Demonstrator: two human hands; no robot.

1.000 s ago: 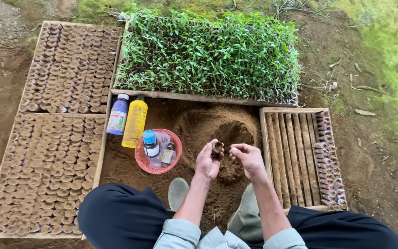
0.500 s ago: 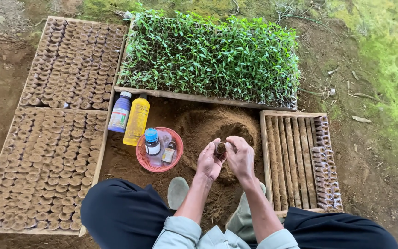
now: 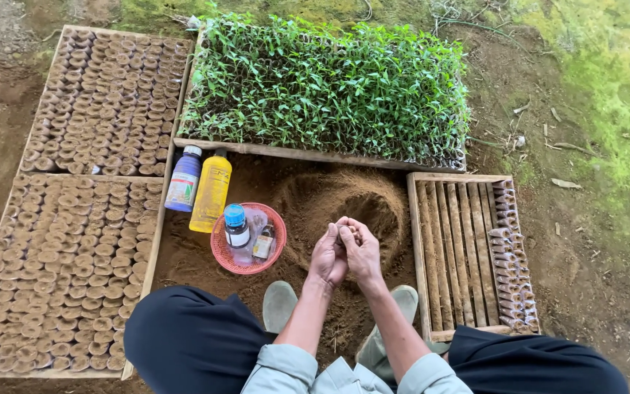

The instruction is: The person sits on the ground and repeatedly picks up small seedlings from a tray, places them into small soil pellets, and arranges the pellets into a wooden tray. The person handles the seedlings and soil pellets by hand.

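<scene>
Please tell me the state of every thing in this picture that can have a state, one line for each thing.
left hand: closed around a small pot, pressed against the right hand
right hand: cupped over the pot
small pot: held, mostly hidden
soil heap: hollowed in the middle
two left trays: full of soil-filled pots
seedling tray: full of green seedlings
slatted tray: only its right edge filled
yellow bottle: lying, capped
purple bottle: lying, capped
red basket: holds small bottles
</scene>
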